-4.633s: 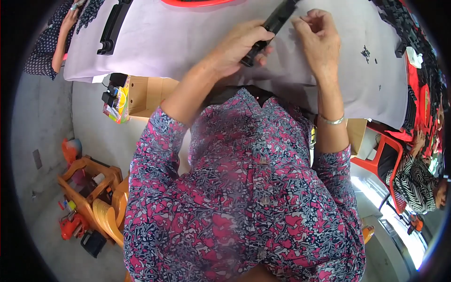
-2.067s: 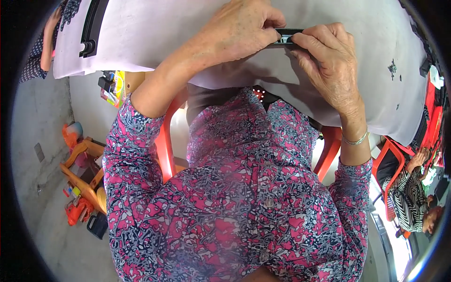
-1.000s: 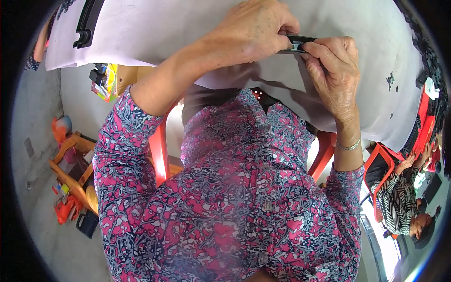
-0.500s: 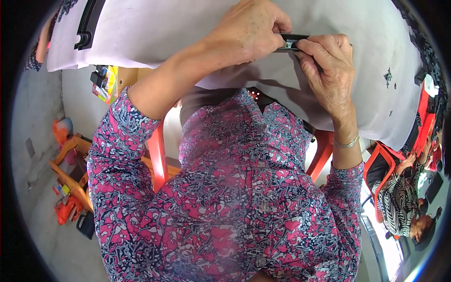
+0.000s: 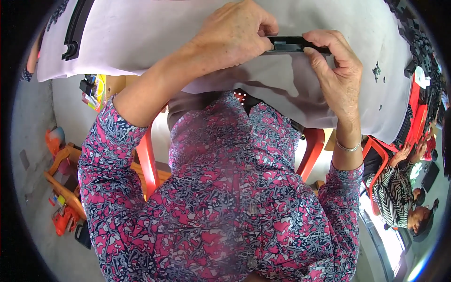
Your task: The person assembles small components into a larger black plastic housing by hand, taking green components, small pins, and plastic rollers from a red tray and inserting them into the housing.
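A narrow black plastic strip-shaped part (image 5: 290, 39) with a grey recessed middle lies crosswise between my hands, over the pale cloth-covered table (image 5: 155, 28). My left hand (image 5: 239, 35) grips its left end, the fingers bent and partly hiding it. At the right end my right hand (image 5: 340, 66) pinches it between thumb and fingers. What exactly the part belongs to, I cannot tell. On the table's far left lies another long black part (image 5: 77, 30) with a pale round knob at its near end.
Tiny dark pieces (image 5: 377, 71) lie scattered on the cloth at right. Beyond them are a heap of small black parts (image 5: 413, 35) and a crumpled white item (image 5: 421, 77). Another person (image 5: 392, 202) sits at the right by a red chair (image 5: 376, 146). A wooden frame (image 5: 66, 176) stands at lower left.
My right hand has slid right along the black part and its fingers have spread, so more of the recessed middle shows. My left hand keeps its grip; the whole view has shifted slightly.
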Available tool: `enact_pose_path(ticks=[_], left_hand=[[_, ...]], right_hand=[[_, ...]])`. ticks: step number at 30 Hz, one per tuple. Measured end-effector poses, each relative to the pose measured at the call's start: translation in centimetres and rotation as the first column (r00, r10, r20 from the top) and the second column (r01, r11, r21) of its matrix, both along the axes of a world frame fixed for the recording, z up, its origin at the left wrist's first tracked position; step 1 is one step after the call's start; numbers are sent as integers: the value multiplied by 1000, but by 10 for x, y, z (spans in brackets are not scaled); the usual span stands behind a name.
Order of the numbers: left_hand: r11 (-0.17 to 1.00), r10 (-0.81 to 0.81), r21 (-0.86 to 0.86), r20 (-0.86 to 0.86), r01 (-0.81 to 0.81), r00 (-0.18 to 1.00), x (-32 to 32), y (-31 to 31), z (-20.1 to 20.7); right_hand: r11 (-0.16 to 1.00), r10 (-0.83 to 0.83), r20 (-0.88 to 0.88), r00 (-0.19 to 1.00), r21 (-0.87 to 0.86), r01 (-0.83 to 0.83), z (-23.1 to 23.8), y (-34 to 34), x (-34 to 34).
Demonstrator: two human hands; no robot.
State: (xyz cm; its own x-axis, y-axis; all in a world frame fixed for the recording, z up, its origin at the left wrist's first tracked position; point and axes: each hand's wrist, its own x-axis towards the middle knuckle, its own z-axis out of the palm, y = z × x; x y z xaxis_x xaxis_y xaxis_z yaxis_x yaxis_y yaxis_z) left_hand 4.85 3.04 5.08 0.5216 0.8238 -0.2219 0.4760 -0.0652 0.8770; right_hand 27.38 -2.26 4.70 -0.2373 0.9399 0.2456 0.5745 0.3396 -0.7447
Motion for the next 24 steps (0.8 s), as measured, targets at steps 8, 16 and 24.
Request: enact_pose_path(ticks=[8, 16, 24], left_hand=[[1000, 24, -8, -18, -24, 1000, 3, -3, 5], [999, 28, 41, -72, -25, 997, 4, -4, 3], [997, 14, 70, 8, -15, 1000, 3, -4, -1]], right_hand=[[928, -123, 395, 911, 372, -36, 6, -4, -7], [997, 3, 166, 986, -77, 10, 14, 17, 12], [892, 234, 105, 967, -418, -170, 11, 49, 25]])
